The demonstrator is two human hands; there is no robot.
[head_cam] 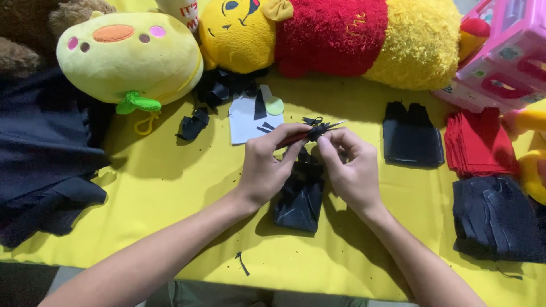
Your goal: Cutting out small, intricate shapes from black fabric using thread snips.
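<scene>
My left hand and my right hand meet over the middle of a yellow tablecloth. Between their fingertips they hold a small piece of black cloth together with a thin red-handled tool, whose metal tip points right. The left hand grips the red handle; the right hand pinches the black cloth. Under the hands lies a small stack of black cloth pieces.
A yellow plush head and a yellow-and-red plush bear lie at the back. Dark fabric sits left, a white paper behind the hands, black cloth stacks, red cloth and a pink toy right.
</scene>
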